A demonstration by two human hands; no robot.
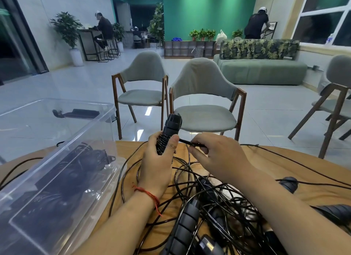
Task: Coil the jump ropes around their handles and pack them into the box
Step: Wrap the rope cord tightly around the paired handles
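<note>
The clear box [95, 125] sat at our eight o'clock with coiled ropes [81, 165] inside, the loose tangle [218, 203] at five. Our left hand [157, 165] gripped a part-wound handle [170, 128] upright; our right hand [218, 156], at its three o'clock, pinched the rope [188, 142].

Cool, even indoor light, ceiling spots washing the green wall [209, 13], pale glare streaks on the glossy floor [148, 111], dark windows [321, 28], sheen on the clear box [62, 146], soft focus, wide-angle bowing at edges.

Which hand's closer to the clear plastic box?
Left. Left hand grips a handle beside the clear plastic box; right hand pinches the rope farther right.
</note>
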